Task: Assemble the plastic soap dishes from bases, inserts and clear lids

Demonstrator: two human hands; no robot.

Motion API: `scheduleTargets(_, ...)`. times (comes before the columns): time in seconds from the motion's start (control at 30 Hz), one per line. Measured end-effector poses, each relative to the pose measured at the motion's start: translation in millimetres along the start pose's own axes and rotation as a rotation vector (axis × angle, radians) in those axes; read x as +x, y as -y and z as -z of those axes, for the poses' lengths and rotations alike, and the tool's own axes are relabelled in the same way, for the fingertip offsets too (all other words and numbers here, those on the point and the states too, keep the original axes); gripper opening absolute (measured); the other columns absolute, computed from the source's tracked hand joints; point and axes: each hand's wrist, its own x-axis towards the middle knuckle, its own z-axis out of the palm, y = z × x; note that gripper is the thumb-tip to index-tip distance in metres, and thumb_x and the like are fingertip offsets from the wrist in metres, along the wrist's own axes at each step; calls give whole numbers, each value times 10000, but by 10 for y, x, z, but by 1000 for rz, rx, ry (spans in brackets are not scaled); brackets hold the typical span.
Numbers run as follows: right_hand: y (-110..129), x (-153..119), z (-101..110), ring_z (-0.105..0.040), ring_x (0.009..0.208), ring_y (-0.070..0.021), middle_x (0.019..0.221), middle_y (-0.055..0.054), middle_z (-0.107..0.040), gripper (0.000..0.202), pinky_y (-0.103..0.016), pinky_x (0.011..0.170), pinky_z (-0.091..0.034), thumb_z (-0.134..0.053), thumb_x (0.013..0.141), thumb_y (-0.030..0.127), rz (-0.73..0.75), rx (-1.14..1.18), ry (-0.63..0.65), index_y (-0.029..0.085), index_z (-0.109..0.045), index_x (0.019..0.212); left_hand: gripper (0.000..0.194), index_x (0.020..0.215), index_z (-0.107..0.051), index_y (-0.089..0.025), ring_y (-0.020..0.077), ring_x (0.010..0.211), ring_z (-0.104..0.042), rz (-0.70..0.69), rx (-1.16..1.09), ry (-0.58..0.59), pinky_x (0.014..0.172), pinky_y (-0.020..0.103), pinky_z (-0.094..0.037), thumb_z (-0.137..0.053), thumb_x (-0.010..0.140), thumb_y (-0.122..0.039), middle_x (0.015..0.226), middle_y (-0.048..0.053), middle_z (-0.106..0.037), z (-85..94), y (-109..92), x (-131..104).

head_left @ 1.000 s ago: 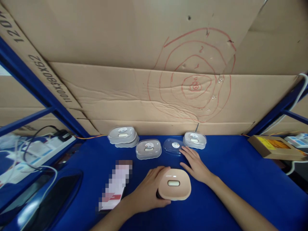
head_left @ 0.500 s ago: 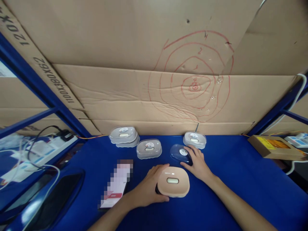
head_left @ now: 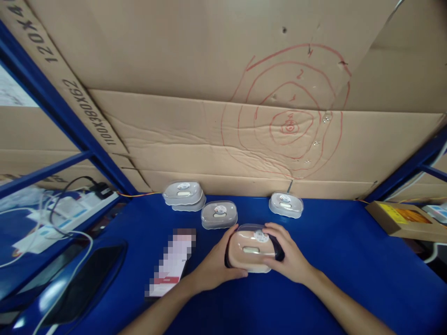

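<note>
Between the left hand (head_left: 218,263) and the right hand (head_left: 292,258), the peach box (head_left: 239,253) looks like smooth, shiny plastic. The lid (head_left: 252,228) over it is see-through plastic, glossy too, with a paper-like sticker (head_left: 261,236). Beyond the left hand, the cases (head_left: 219,221) have clear, shiny plastic tops. Under both hands, the blue table (head_left: 230,309) looks smooth. Far past them, the brown cardboard wall (head_left: 167,116) is dull and wrinkly.

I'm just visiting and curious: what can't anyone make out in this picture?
In the head view:
Underside of the peach case: turned away from the camera.
Whether the clear lid meets the case all round: the left hand and right hand block parts of the edge.
Wording on the lid's round label: too small and blurred.
Phone screen: masked by pixel blocks.
Far end of the carton: cut off by the right edge.
</note>
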Motion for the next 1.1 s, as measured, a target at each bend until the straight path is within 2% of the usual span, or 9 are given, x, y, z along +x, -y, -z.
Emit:
scheduleTargets(0.2, 60, -72, 16, -452, 1509, -355, 1633, -169, -446, 703, -526, 1213, -433, -705, 964, 530, 90, -2, 130, 267, -455, 1565, 1188, 1645, -204, -282, 358, 1503, -476, -54, -70, -13, 1277, 561, -335, -951, 740, -464, 1633, 162, -459, -72, -6, -51)
scheduleTargets(0.37, 115, -50, 100, -452, 1494, -402, 1636, -168, -439, 926, -569, 1200, -439, -855, 820, 593, 75, -63, 195, 301, -442, 1596, 1065, 1597, -306, -269, 363, 1506, -468, -74, -42, -66, 1276, 541, -345, -930, 764, -497, 1623, 154, -470, -78, -27, -56)
scheduleTargets(0.53, 126, -57, 81, -444, 1528, -368, 1662, -155, -429, 919, -528, 1216, -450, -855, 856, 483, 58, -81, 203, 310, -396, 1633, 1014, 1557, -391, -270, 377, 1508, -466, -62, -61, -90, 1274, 548, -354, -935, 743, -537, 1624, 152, -479, -37, -77, -37)
scheduleTargets(0.73, 103, -54, 56, -392, 1568, -401, 1697, -192, -386, 1127, -578, 1223, -437, -921, 774, 534, 132, -78, 202, 299, -289, 1677, 984, 1537, -393, -278, 351, 1405, -576, -59, -135, -148, 1189, 506, -461, -904, 758, -593, 1522, 134, -583, -65, -27, -28)
scheduleTargets(0.83, 107, -60, 58, -395, 1575, -380, 1699, -185, -395, 1047, -572, 1230, -434, -891, 818, 421, 153, -75, 189, 290, -299, 1672, 961, 1531, -388, -283, 340, 1373, -601, -67, -149, -148, 1163, 495, -483, -888, 774, -600, 1498, 129, -601, -69, 9, -31)
scheduleTargets(0.97, 89, -92, 61, -453, 1550, -333, 1710, -145, -399, 961, -501, 1221, -472, -812, 822, 242, 149, -69, 186, 303, -342, 1658, 967, 1550, -368, -286, 350, 1366, -605, -85, -170, -109, 1167, 509, -473, -884, 788, -582, 1497, 140, -591, -56, 31, -40)
scheduleTargets(1.1, 65, -111, 76, -457, 1548, -326, 1705, -136, -412, 965, -480, 1220, -480, -815, 805, 226, 169, -73, 169, 301, -363, 1654, 1047, 1572, -333, -286, 359, 1377, -597, -98, -184, -57, 1180, 520, -457, -920, 749, -559, 1518, 150, -572, -41, 12, -38)
